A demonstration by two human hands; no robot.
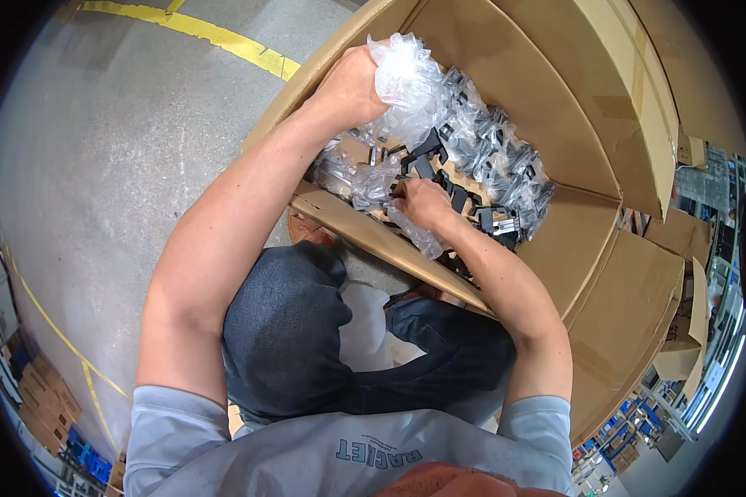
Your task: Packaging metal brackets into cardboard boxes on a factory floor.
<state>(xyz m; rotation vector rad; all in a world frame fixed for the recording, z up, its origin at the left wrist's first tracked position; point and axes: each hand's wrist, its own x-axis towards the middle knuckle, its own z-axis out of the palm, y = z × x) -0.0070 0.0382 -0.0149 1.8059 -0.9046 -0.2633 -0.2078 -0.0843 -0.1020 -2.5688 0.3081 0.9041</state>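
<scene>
Clear plastic wad (410,83), held in the left hand (352,89) at an open cardboard box (526,62).
The box contains clear bags (510,157) heaped along its far side and black parts (429,149) nearer the middle; the left grip is closed around the wad above the box's left end; the right hand (423,203) is among the parts, fingers curled, and whether its grip holds one I cannot tell.

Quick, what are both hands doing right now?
Left hand: closed, holding crumpled clear plastic wrapping.
Right hand: among black angular plastic parts; open or closed cannot be told.
</scene>
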